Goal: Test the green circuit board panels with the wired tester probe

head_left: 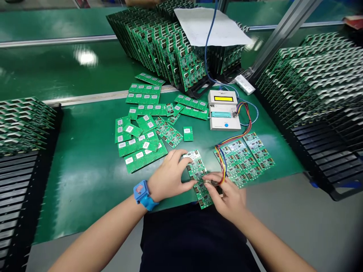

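A long green circuit board lies near the table's front edge, tilted slightly from upright in view. My left hand, with a blue watch on the wrist, holds the board's left side between thumb and fingers. In my right hand is the plug end of a bundle of coloured wires, pinched against the middle of the board. The fingers partly hide the plug itself. These wires run up to a pale programmer with a lit yellow screen and a teal chip socket.
Labelled boards are strewn to the left, and more panels lie at right. A small board sits between. Racks of upright boards stand behind, at the left and right. Paper covers one rack; a blue cable hangs down.
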### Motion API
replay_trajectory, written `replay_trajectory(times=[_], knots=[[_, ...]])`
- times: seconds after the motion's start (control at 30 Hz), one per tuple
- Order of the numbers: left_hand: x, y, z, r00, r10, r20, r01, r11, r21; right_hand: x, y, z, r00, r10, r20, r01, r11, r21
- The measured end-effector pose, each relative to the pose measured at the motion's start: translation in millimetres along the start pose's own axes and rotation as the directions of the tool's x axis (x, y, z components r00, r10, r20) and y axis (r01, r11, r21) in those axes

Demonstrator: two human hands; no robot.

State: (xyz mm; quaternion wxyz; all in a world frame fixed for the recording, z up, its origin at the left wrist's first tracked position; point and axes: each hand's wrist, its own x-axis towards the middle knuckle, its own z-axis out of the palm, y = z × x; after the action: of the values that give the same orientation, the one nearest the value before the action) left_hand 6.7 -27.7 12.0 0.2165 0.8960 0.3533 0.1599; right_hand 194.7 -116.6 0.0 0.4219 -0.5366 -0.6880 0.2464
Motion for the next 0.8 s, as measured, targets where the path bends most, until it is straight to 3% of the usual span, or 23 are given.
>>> replay_trajectory(times=[0.8], knots=[[-0.7,0.7,-0.6,0.999,-0.027,0.02,0.026,1.0,0.003,-2.5,3.1,0.9,1.0,0.013,-0.002,-0.013,0.999,0.04]])
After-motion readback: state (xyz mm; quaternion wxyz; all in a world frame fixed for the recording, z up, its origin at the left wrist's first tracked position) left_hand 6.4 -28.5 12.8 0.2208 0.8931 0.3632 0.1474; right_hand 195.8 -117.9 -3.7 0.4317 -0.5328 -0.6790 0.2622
